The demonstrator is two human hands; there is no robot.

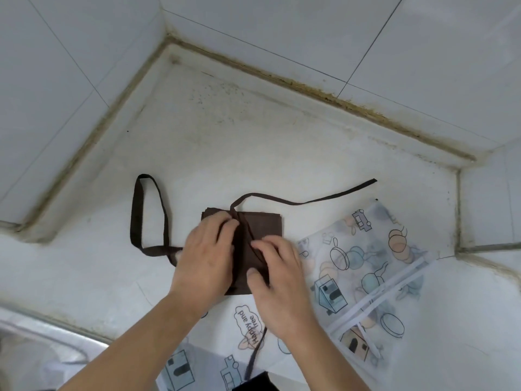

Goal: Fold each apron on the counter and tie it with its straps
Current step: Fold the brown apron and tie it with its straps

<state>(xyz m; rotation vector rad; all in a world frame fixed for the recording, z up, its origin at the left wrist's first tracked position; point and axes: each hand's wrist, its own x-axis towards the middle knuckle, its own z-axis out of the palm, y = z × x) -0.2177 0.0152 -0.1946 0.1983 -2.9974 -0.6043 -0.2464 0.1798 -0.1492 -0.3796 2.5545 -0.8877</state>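
Note:
A dark brown apron lies folded into a small rectangle in the middle of the counter. My left hand rests on its left half, fingertips at the strap crossing on top. My right hand presses its near right part and pinches a brown strap against the fabric. One strap trails off to the far right. A neck loop lies to the left. Another strap end hangs toward me. A translucent printed apron lies spread under and to the right of the brown one.
The white counter sits in a corner of tiled walls with a grimy seam. A metal sink rim shows at the near left. A raised tiled ledge stands at the right.

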